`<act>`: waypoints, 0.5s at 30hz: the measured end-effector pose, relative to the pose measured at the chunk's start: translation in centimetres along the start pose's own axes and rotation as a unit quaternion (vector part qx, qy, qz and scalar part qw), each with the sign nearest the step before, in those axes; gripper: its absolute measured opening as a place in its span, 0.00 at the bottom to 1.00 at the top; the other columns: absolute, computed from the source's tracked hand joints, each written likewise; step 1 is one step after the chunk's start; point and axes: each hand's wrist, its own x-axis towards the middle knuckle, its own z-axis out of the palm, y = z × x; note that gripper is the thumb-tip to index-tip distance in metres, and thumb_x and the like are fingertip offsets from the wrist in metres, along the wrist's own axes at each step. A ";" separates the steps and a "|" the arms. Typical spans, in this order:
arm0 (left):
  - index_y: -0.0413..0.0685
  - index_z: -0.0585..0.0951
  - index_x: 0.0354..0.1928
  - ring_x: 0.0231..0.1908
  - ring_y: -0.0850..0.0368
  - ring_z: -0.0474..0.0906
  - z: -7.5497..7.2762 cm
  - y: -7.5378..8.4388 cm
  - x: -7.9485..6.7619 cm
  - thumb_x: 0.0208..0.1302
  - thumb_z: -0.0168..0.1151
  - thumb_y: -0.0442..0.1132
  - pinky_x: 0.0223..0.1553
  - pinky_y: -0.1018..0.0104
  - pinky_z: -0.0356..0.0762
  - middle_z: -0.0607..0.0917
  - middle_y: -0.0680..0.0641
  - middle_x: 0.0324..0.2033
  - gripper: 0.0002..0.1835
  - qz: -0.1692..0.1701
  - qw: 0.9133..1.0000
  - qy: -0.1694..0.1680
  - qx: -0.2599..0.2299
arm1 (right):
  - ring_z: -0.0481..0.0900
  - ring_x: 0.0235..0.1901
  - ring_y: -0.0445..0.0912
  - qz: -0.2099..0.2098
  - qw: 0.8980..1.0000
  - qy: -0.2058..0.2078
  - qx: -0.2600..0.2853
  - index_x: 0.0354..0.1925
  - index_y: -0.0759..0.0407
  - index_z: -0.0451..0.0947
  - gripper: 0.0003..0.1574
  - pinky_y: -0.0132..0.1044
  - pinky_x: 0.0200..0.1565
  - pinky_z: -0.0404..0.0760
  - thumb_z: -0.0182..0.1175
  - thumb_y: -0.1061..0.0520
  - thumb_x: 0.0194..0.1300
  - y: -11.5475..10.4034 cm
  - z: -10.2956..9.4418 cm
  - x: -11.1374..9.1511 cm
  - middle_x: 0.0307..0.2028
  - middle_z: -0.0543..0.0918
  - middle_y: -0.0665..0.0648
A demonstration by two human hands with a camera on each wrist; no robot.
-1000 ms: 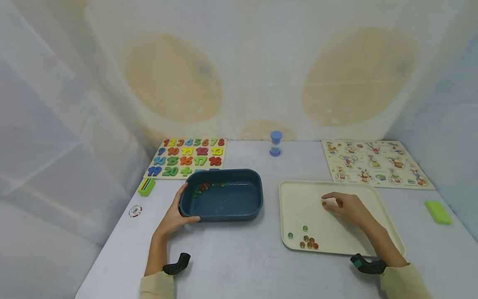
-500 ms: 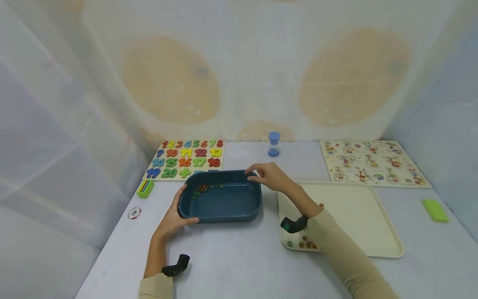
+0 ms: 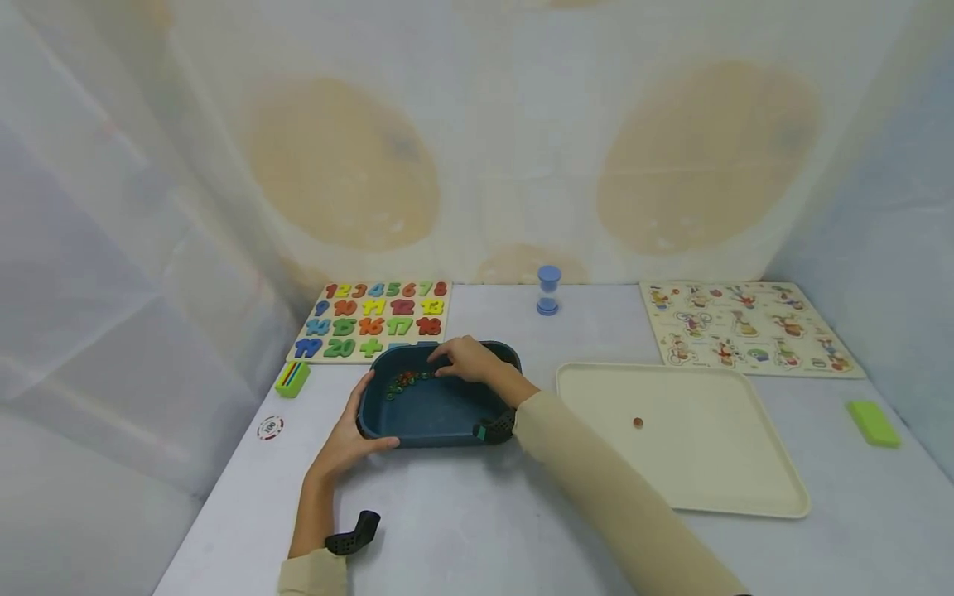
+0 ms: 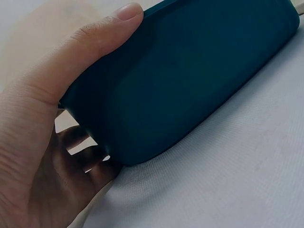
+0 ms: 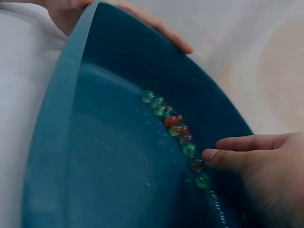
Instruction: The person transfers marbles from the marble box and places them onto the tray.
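My left hand [image 3: 349,437] grips the left end of a dark blue-green plastic basin [image 3: 440,411]; in the left wrist view the thumb [image 4: 107,35] lies over the rim and the fingers spread round the outer wall. Inside the basin, a row of green and reddish glass marbles [image 5: 175,126] lies along the far wall. My right hand [image 3: 469,361] reaches in over that wall. Its thumb tip [image 5: 211,155] is right beside a reddish marble [image 5: 196,165] in the row, and no marble shows between thumb and index finger.
A cream tray [image 3: 723,455] at right bears one brown marble [image 3: 638,423]; my sleeve covers its lower left corner. Behind stand a number puzzle [image 3: 373,305], a blue sand timer [image 3: 547,290] and a picture puzzle [image 3: 734,321]. Green blocks [image 3: 874,424] and a poker chip [image 3: 270,427] lie outward.
My right hand has travelled left from the tray, past the basin's right rim, to the marbles inside. My left hand keeps its grip on the basin.
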 end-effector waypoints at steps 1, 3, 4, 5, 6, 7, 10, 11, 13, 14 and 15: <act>0.66 0.44 0.69 0.67 0.41 0.41 0.0 -0.5 0.2 0.44 0.71 0.38 0.57 0.33 0.46 0.45 0.46 0.69 0.56 0.001 1.000 0.002 -0.001 | 0.67 0.17 0.38 0.002 1.000 -0.004 -0.006 0.49 0.51 0.77 0.19 0.28 0.24 0.66 0.60 0.51 0.58 0.0 0.2 0.2 0.27 0.81 0.51; 0.70 0.44 0.68 0.67 0.43 0.42 0.0 -1.3 0.5 0.43 0.72 0.40 0.57 0.33 0.46 0.46 0.48 0.69 0.56 0.003 1.000 0.005 -0.001 | 0.74 0.25 0.39 0.012 1.000 -0.010 -0.015 0.48 0.50 0.78 0.18 0.29 0.31 0.72 0.61 0.51 0.57 -0.1 0.6 0.4 0.37 0.82 0.50; 0.72 0.44 0.68 0.67 0.43 0.42 0.0 -1.5 0.7 0.42 0.72 0.40 0.57 0.33 0.47 0.46 0.48 0.69 0.56 0.003 1.000 0.005 -0.002 | 0.76 0.30 0.39 0.021 1.000 -0.012 -0.019 0.47 0.50 0.78 0.18 0.30 0.35 0.74 0.61 0.51 0.57 -0.2 0.9 0.5 0.41 0.82 0.49; 0.73 0.45 0.67 0.67 0.43 0.42 0.0 -1.7 0.8 0.42 0.72 0.40 0.57 0.33 0.47 0.46 0.49 0.69 0.56 0.003 1.000 0.005 -0.005 | 0.78 0.34 0.39 0.031 0.999 -0.015 -0.025 0.47 0.49 0.79 0.17 0.31 0.39 0.75 0.60 0.51 0.57 -0.3 1.1 0.6 0.44 0.81 0.48; 0.73 0.45 0.67 0.67 0.43 0.42 0.0 -1.7 0.8 0.42 0.73 0.40 0.57 0.33 0.46 0.46 0.49 0.69 0.56 0.003 1.000 0.005 -0.008 | 0.78 0.39 0.40 0.041 0.999 -0.015 -0.027 0.46 0.48 0.79 0.16 0.33 0.42 0.75 0.60 0.51 0.57 -0.3 1.3 0.6 0.44 0.81 0.48; 0.72 0.45 0.67 0.67 0.43 0.41 0.0 -1.8 0.8 0.41 0.73 0.40 0.57 0.33 0.46 0.46 0.49 0.69 0.57 0.004 1.000 0.005 -0.009 | 0.78 0.42 0.41 0.048 0.998 -0.014 -0.030 0.45 0.48 0.79 0.15 0.35 0.45 0.75 0.60 0.51 0.58 -0.4 1.6 0.6 0.44 0.81 0.47; 0.65 0.45 0.69 0.67 0.42 0.40 -0.1 -0.6 0.3 0.43 0.72 0.37 0.58 0.34 0.45 0.45 0.46 0.69 0.56 0.005 1.000 -0.001 -0.016 | 0.78 0.40 0.40 0.050 0.998 -0.001 -0.030 0.44 0.48 0.80 0.13 0.33 0.41 0.76 0.60 0.51 0.58 -0.6 1.8 0.5 0.42 0.81 0.47; 0.63 0.44 0.69 0.67 0.41 0.40 -0.1 -0.4 0.2 0.43 0.71 0.36 0.58 0.34 0.44 0.45 0.45 0.69 0.56 0.006 1.000 -0.001 -0.017 | 0.78 0.37 0.39 0.039 0.999 0.009 -0.024 0.43 0.49 0.80 0.13 0.31 0.39 0.76 0.60 0.51 0.58 -0.6 1.7 0.4 0.41 0.82 0.47; 0.62 0.44 0.69 0.67 0.41 0.41 0.0 -0.2 0.0 0.43 0.71 0.36 0.58 0.34 0.45 0.45 0.45 0.69 0.56 0.009 1.000 0.000 -0.015 | 0.77 0.29 0.39 0.014 0.999 0.033 0.000 0.43 0.51 0.80 0.13 0.29 0.32 0.74 0.60 0.52 0.58 -0.8 1.0 -0.1 0.33 0.83 0.49; 0.62 0.44 0.69 0.67 0.41 0.41 0.0 -0.2 0.0 0.43 0.70 0.36 0.58 0.34 0.45 0.45 0.45 0.69 0.56 0.010 1.000 -0.001 -0.013 | 0.74 0.24 0.39 -0.001 0.999 0.049 0.014 0.43 0.52 0.81 0.13 0.28 0.28 0.71 0.60 0.53 0.58 -0.9 0.5 -0.5 0.28 0.82 0.49; 0.62 0.44 0.69 0.67 0.42 0.42 0.0 -0.1 0.1 0.44 0.70 0.36 0.58 0.34 0.45 0.46 0.45 0.69 0.56 0.012 1.000 -0.002 -0.012 | 0.70 0.20 0.39 -0.016 0.997 0.066 0.029 0.43 0.53 0.81 0.13 0.28 0.24 0.67 0.60 0.53 0.58 -0.9 -0.1 -1.0 0.22 0.79 0.50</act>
